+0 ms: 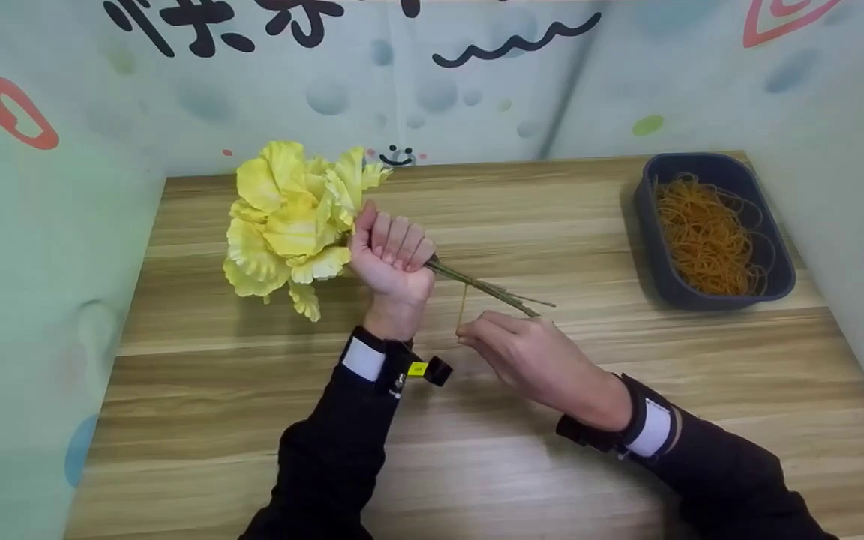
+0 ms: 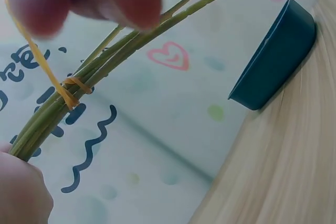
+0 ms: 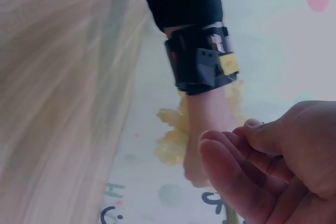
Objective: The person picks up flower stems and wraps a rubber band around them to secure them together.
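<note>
A bunch of yellow artificial flowers [image 1: 289, 217] is held up over the table, its blooms to the left. My left hand [image 1: 393, 251] grips the green stems [image 1: 488, 288] just below the blooms. A rubber band [image 2: 46, 69] is looped round the stems beyond that fist, and part of it is stretched out taut. My right hand [image 1: 533, 360] pinches the pulled end of the band between thumb and fingertips, below the stems in the head view. In the right wrist view the right fingers [image 3: 231, 163] show close up, with the left forearm behind.
A dark blue plastic box [image 1: 717, 300] holding many tan rubber bands [image 1: 706, 240] stands at the back right of the wooden table [image 1: 252, 420]. Printed backdrop sheets [image 1: 462, 112] rise along the back and both sides. Each wrist wears a strapped camera.
</note>
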`<state>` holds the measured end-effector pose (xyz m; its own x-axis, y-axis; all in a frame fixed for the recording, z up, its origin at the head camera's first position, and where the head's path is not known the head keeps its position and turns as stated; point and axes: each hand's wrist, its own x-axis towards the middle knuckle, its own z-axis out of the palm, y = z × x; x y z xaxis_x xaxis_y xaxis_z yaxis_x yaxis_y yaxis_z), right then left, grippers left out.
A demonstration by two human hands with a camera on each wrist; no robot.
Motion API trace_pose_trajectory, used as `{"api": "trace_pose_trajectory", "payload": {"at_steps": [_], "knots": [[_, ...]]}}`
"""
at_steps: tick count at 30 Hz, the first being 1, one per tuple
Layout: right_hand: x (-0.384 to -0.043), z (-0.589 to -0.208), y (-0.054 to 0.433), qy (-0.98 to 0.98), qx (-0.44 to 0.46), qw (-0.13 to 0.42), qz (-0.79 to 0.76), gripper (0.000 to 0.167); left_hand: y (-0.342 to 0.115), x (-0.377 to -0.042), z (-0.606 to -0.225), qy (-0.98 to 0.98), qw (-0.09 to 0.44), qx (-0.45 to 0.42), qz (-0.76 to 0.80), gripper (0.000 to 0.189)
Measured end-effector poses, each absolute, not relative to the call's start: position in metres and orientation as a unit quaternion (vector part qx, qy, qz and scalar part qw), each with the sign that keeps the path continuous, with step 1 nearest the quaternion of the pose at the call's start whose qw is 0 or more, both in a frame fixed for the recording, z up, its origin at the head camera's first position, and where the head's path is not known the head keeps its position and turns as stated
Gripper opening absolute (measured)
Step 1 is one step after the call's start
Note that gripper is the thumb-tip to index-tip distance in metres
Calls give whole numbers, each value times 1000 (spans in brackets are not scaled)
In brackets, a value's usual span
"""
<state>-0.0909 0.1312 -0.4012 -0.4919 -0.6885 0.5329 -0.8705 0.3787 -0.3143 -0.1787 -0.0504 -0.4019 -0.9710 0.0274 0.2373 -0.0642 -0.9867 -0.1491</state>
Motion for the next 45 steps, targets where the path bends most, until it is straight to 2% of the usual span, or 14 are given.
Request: {"api": "trace_pose_trajectory", "payload": {"at_steps": [14, 23, 36, 45], "knots": [[-98, -382, 144, -820, 438, 187, 318, 7, -48, -179, -406, -3, 6, 116, 993, 59], [-104, -374, 154, -836, 404, 189, 319, 8, -47, -179, -407, 4, 4, 124, 992, 55], [-113, -365, 170, -855, 367, 200, 307, 3, -56, -176, -392, -20, -14, 126, 992, 58], [-122, -366, 177, -861, 348, 165, 331, 6, -59, -176, -391, -36, -16, 140, 989, 57]]}}
